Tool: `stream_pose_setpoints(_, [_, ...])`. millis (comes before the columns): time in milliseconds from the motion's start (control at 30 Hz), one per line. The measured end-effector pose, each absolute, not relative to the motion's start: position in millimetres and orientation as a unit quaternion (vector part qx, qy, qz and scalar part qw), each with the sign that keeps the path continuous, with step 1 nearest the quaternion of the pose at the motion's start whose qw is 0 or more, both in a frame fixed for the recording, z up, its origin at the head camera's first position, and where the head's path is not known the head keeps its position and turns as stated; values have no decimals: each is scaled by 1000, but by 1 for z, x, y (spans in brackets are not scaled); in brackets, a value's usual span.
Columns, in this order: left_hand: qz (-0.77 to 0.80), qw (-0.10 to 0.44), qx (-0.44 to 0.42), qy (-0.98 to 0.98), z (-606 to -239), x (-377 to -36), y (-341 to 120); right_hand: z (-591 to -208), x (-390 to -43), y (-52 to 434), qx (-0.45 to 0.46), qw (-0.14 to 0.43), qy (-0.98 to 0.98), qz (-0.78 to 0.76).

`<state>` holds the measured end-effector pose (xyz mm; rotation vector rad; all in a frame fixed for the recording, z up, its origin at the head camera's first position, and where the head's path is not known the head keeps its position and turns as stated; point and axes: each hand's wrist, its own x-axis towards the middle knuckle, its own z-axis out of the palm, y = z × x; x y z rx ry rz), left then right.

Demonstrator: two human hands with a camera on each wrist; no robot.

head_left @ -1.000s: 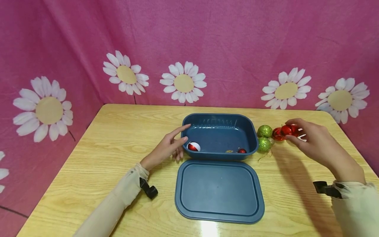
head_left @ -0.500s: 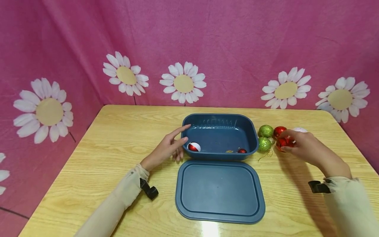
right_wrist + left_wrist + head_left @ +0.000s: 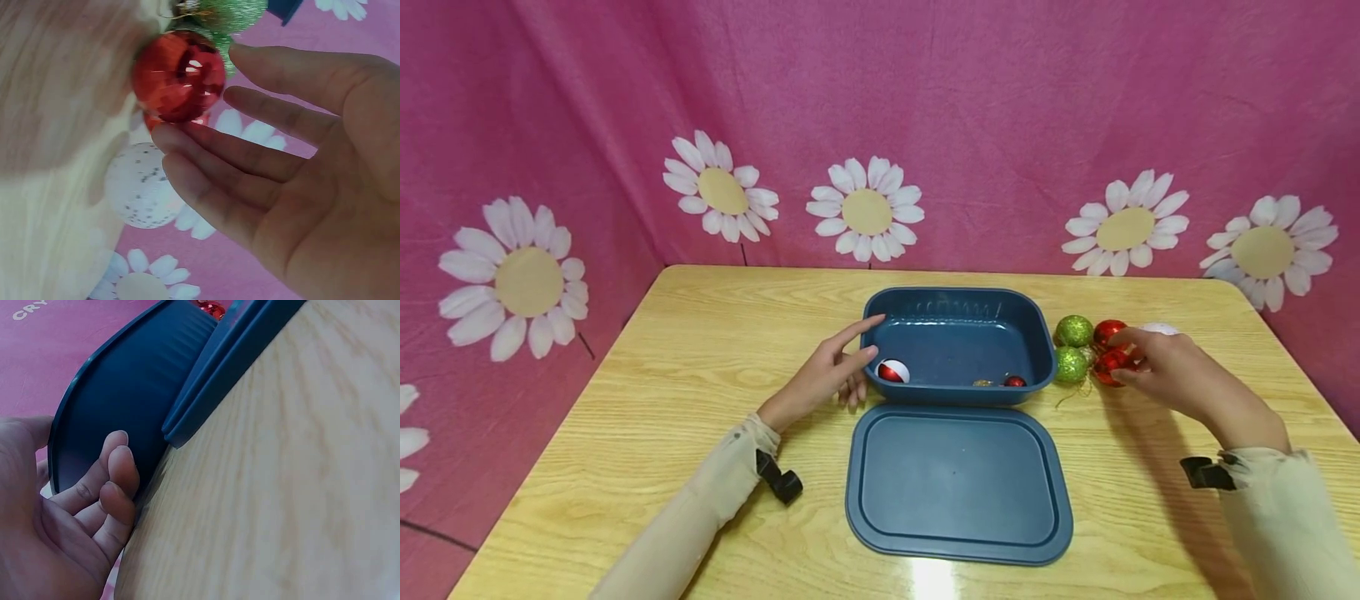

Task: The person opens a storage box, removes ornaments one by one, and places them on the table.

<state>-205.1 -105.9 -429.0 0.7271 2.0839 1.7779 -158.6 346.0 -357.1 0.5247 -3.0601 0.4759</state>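
Observation:
My left hand (image 3: 820, 375) is at the left wall of a dark blue rectangular plastic box (image 3: 958, 398). In the left wrist view its thumb and index finger lie over the rim while the other fingers curl against the outer wall. On the right, my right hand (image 3: 1191, 375) is beside a shiny red Christmas ball (image 3: 178, 75), its fingers spread with a gap to it. A second red ball (image 3: 1109, 332) lies just behind. Next to them are two glittery green balls (image 3: 1073, 331) and a speckled white ball (image 3: 144, 187), partly hidden by the hand in the head view.
Inside the box are a red-and-white ball (image 3: 892, 371), a small red ball (image 3: 1014, 381) and a small gold piece (image 3: 982, 383). The blue lid (image 3: 958, 483) lies flat in front of the box. A pink daisy curtain (image 3: 985, 125) hangs behind the wooden table (image 3: 737, 308).
My right hand moved left and forward, set the red ball down beside the green ones and loosened its fingers from it. The left hand stays at the box.

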Motion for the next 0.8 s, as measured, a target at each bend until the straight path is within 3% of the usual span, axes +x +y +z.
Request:
stream_pose_setpoints(533, [621,156,253,725,-430,-206,-107,-338,-143,274,235,153,-949,143])
stream_pose_setpoints(800, [622,155,253,725,-430,-206,-106,-336,-142,244,229,86,-959,143])
